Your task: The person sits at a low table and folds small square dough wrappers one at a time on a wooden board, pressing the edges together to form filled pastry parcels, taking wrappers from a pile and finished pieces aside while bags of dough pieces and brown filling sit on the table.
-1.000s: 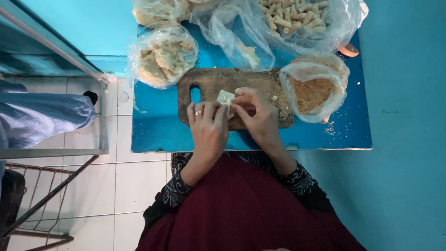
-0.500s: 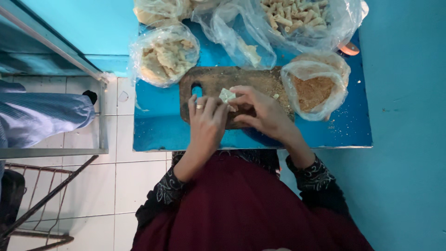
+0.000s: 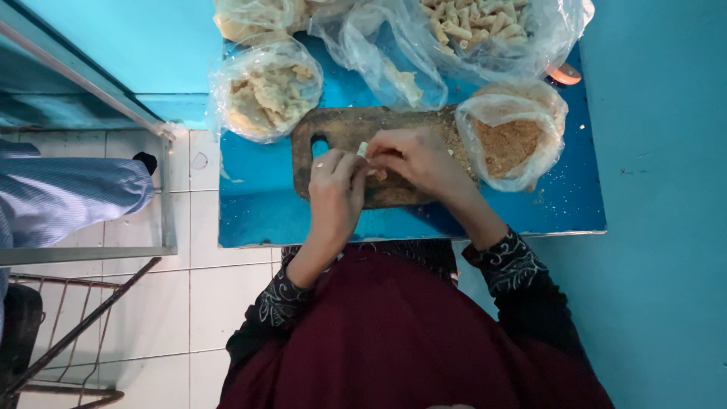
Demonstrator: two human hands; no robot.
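Down on the worn, dark wooden board (image 3: 356,129), which has a rounded handle hole at its left end, both hands meet over a small pale piece of dough (image 3: 363,149). The left hand (image 3: 335,189) lies palm down with its fingertips closed on the near side of the piece; the right hand (image 3: 413,155) curls over it from the far side, fingers pinched on the same piece, so only a thin whitish edge shows between them. The board rests on a glossy blue table (image 3: 560,204), speckled with crumbs near its right end.

Four clear, crinkled plastic bags ring the board: one of lumpy pale filling (image 3: 266,91) at the left, one of coarse brown crumbs (image 3: 511,140) at the right touching the board's end, one of short tube-shaped rolls (image 3: 473,23) at the top, and a nearly empty one (image 3: 386,57) between them. A fifth bag (image 3: 250,15) peeks in at the top edge. Two hands, one board, one piece in work.

Half a second ago the pale piece lay flatter and wider, a small square between the fingers; now it is folded narrow and mostly covered. The right hand has shifted leftward over it, and the person's dark red lap sits lower in view. Beside the table, a blue striped sleeve (image 3: 68,201) of another person stays where it was above the white tiled floor (image 3: 212,295).
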